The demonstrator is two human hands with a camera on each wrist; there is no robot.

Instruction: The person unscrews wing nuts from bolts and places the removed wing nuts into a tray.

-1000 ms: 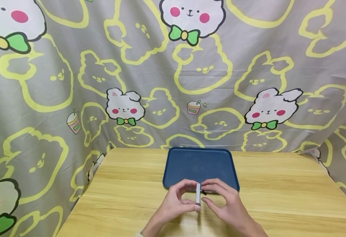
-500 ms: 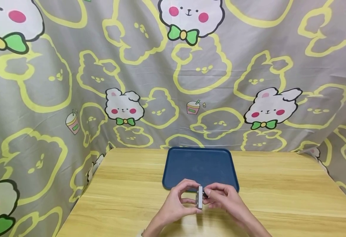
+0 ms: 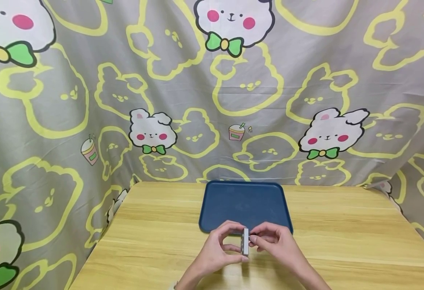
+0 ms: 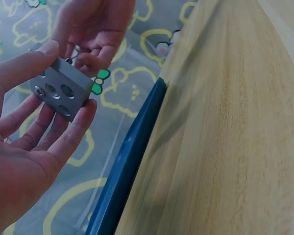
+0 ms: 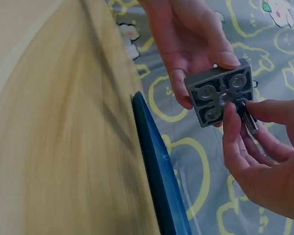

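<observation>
A square grey metal block (image 5: 223, 93) with several round recesses stands on edge between finger and thumb of my left hand (image 3: 217, 247), above the table. Its ribbed face, seen in the right wrist view, is turned toward my right hand (image 3: 279, 241). That hand pinches a slim shiny metal rod (image 5: 251, 122) with a dark end, which meets a corner recess of this face. The block's other face, in the left wrist view, has several round holes. My right fingers partly cover the rod.
A dark blue tray (image 3: 246, 203) lies flat on the wooden table (image 3: 154, 225), just beyond my hands. A grey curtain (image 3: 183, 92) printed with rabbits hangs behind the table and along both sides.
My right hand has turned and closed in on the block, bringing the rod to its face. The left hand has tilted the block slightly and barely shifted.
</observation>
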